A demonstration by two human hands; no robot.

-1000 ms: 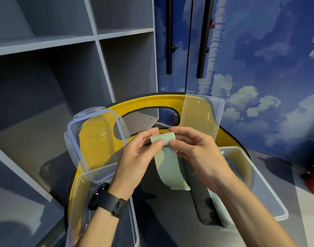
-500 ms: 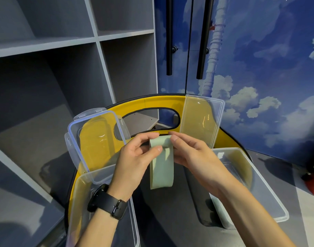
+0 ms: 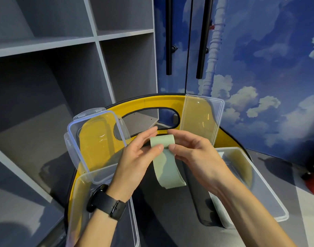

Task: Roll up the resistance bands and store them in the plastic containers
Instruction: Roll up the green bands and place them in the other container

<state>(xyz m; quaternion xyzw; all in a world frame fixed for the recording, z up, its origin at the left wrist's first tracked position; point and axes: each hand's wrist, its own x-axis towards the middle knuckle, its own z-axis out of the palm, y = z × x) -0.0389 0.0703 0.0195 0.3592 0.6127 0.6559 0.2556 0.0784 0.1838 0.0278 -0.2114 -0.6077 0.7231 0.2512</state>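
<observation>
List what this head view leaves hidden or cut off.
- Left container: floor hidden by left hand and forearm; near end cut off by the bottom edge.
- Green band: rolled end's far side covered by right hand.
- Right container: contents blurred behind translucent wall.

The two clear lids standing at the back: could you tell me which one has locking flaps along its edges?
The left lid, behind the left hand, has hinged flaps and a bluish seal round its rim. The right lid is plain-edged, with no flaps.
</observation>
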